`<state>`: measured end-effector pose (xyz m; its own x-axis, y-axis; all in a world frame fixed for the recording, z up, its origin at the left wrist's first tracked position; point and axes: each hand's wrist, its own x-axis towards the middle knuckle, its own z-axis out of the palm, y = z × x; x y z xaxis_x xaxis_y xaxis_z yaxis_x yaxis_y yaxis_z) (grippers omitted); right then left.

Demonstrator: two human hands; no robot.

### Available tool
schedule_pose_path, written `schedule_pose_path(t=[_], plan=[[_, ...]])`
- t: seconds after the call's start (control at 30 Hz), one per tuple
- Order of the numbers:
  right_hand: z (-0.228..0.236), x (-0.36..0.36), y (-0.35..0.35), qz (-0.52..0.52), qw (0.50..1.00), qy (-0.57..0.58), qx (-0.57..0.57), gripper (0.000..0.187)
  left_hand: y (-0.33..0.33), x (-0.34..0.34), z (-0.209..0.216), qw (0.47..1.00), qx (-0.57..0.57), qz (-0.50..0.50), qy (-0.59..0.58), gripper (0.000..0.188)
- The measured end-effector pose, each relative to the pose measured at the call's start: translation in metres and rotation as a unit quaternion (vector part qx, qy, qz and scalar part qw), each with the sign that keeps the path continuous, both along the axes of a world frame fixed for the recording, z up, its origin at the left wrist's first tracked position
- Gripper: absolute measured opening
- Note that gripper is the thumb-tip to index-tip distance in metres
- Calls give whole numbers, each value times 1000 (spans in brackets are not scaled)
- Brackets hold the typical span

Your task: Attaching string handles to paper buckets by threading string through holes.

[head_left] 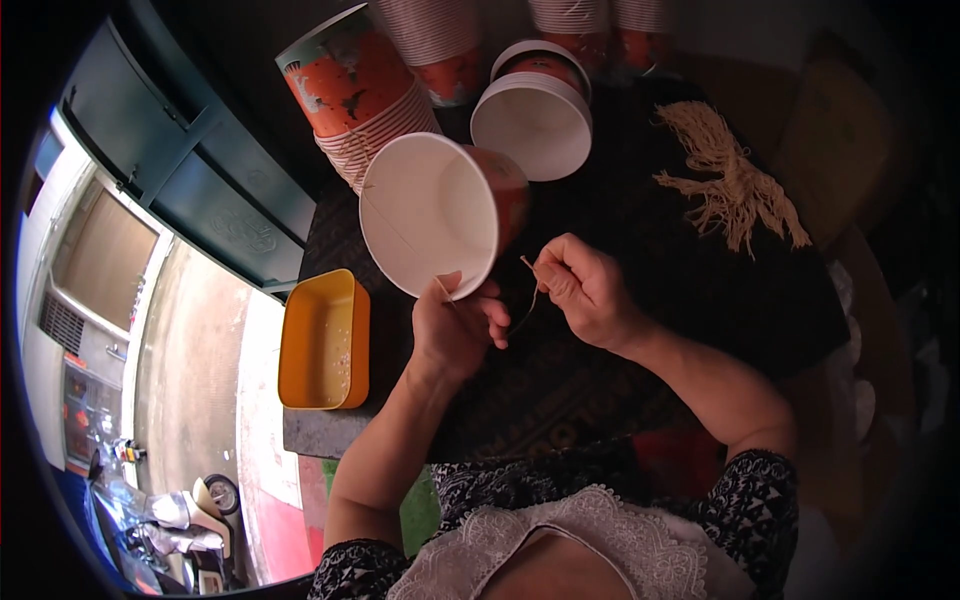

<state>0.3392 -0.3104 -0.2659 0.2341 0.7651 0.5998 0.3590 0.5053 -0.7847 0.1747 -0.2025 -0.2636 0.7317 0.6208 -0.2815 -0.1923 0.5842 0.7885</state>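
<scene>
A large paper bucket (430, 190), white inside and orange outside, lies tilted with its mouth toward me. My left hand (452, 328) grips its near rim, thumb over the edge and fingers underneath. A thin cord runs across the inside from the far left rim. Just right of the bucket, my right hand (592, 298) is closed in a pinch on a piece of beige string (533, 290), whose short end sticks up past the fingertips. The string's lower part curves toward my left fingers; whether it joins the bucket I cannot tell.
Nested orange buckets (360, 85) stand at the far left, with more stacks behind. Another white-lined bucket (535, 125) lies on the dark table. A bundle of beige strings (735, 180) rests at right. Left stands a yellow plastic box (362, 345) holding small white bits, near a green door (210, 140).
</scene>
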Motion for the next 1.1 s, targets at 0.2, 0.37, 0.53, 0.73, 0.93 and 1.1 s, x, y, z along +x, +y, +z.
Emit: schedule_pose_path(t=[0.2,0.37,0.53,0.73,0.93,1.1], plan=[[7,-12,-8,65,990,102,-72,15,-3,3,1,997,-26,-35,-65,44],[3,-14,-9,89,982,141,-86,16,-6,4,2,997,-36,-37,-51,44],[12,-16,-12,147,967,200,-63,16,-6,6,1,997,-28,-46,-47,45],[10,-15,-11,130,973,178,-63,15,-5,6,-3,996,-20,-62,-53,45],[7,-13,-9,102,982,142,-68,15,-5,6,-4,995,-26,-73,-62,46],[6,-13,-8,107,982,145,-64,14,-4,6,-5,994,-28,-78,-65,46]])
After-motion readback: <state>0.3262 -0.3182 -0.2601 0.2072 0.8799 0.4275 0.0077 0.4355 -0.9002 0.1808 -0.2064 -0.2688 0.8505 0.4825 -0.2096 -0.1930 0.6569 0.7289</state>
